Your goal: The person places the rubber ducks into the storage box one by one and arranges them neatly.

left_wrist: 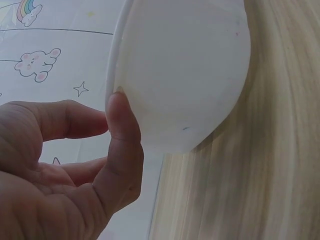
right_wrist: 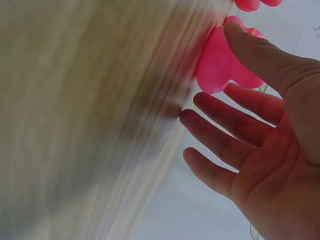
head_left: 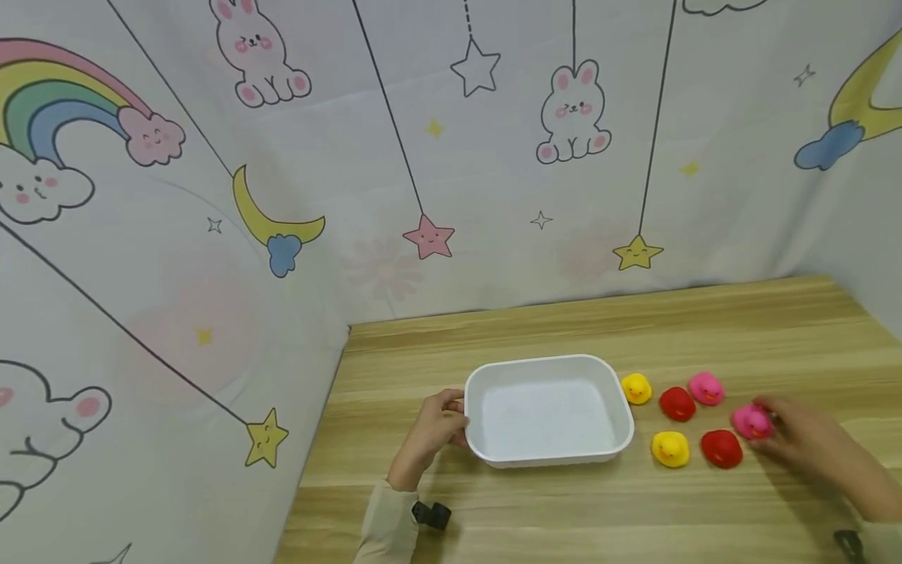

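Note:
In the head view my left hand holds the left end of a white plastic basin. Up close in the left wrist view, its fingers pinch the basin wall near the rim. My right hand is at a pink rubber duck on the right. The right wrist view shows the thumb against the pink duck and a fingertip at its other side; the other fingers stay extended. Whether the duck has left the table I cannot tell.
Between basin and right hand lie two yellow ducks, two red ones and another pink one. The wooden table meets a printed cloth backdrop behind and at the left.

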The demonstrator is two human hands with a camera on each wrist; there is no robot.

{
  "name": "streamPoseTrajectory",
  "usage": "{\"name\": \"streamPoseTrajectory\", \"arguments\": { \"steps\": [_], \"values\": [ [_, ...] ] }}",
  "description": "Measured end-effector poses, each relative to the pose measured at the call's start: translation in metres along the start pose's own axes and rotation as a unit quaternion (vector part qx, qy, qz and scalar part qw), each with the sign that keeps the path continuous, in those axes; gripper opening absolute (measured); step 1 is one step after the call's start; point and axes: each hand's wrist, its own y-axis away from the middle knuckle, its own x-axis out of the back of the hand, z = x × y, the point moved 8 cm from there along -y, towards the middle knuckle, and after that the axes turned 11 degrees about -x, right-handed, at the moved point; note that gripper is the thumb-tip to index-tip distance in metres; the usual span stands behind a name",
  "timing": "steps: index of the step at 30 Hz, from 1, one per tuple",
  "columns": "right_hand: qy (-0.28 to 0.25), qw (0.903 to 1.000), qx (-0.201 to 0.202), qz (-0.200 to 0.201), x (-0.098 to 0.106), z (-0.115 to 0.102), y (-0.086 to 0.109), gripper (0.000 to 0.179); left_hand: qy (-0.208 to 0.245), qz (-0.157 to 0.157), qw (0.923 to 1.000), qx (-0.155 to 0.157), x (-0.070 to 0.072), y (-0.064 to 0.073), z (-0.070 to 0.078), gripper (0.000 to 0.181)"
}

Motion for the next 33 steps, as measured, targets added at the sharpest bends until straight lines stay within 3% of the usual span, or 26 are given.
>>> {"name": "streamPoseTrajectory", "arguments": {
  "steps": [19,33],
  "values": [
    [0.009,0.9999,0.013,0.002,-0.005,0.0,-0.011,0.053,0.002,0.003,1.0,0.003,0.003,0.001,-0.003,0.055],
    [-0.002,0.9999,-0.008,0.005,0.013,-0.011,-0.013,0.05,0.008,0.0,1.0,0.001,0.0,0.002,-0.002,0.055]
  ]
}}
